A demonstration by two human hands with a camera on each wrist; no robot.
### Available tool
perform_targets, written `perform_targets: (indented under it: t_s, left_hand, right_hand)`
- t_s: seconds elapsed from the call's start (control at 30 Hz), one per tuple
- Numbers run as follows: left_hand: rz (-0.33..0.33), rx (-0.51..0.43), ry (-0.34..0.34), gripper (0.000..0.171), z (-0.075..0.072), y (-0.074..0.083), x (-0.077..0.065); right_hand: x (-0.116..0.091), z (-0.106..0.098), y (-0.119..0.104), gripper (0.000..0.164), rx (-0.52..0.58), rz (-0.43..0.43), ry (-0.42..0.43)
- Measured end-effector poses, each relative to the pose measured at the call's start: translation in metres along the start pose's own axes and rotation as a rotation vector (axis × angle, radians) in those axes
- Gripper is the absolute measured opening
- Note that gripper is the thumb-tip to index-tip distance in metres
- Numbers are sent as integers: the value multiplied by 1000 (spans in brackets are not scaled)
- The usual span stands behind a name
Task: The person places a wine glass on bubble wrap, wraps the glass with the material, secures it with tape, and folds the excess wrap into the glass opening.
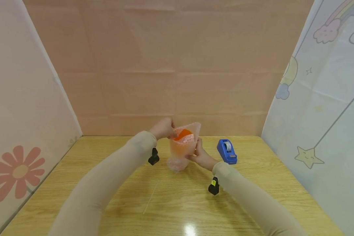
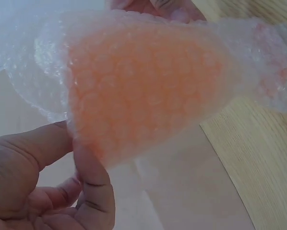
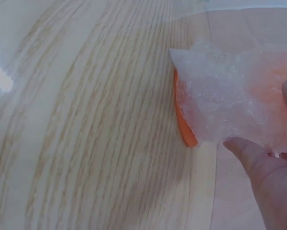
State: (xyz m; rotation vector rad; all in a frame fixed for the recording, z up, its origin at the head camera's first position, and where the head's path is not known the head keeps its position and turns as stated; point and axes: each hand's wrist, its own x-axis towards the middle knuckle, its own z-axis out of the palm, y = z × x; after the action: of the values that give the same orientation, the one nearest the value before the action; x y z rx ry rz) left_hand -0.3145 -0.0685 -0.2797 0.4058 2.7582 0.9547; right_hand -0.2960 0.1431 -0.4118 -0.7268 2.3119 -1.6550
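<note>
An orange goblet-shaped piece (image 1: 183,134), wide at the top and narrow above its foot, is wrapped in bubble wrap (image 1: 195,127). The wrap bunches around the foot (image 1: 177,165), and its upper edge rises past the rim at the right. My left hand (image 1: 164,128) pinches the wrapped rim between thumb and finger, as the left wrist view shows up close (image 2: 93,187). From the right, my right hand (image 1: 205,159) grips the wrapped side with its thumb below and fingers higher up. In the right wrist view a strip of bare orange (image 3: 184,120) shows at one end of the wrap.
A blue tape dispenser (image 1: 227,151) with a roll in it stands on the wooden table (image 1: 121,203), right of the hands. A thin pale strip (image 1: 150,199) lies nearer the front. Behind the table hangs a brownish-pink cloth (image 1: 174,65), with patterned cloths at both sides.
</note>
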Motion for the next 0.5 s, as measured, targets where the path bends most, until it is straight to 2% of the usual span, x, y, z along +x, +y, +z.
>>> perform_targets:
  t_s: [0.3,0.4,0.5]
  left_hand:
    - [16,13,57,20,11,-7,2]
    - [33,23,74,19,13,-9,2]
    - [50,-6,86,17,14,-12,1]
  right_hand:
    - [-2,2,1,84,-25,-16,-9]
    - [-2,2,2,83,-29,0,-6]
    - [-2,2,2,82,-30,20,1]
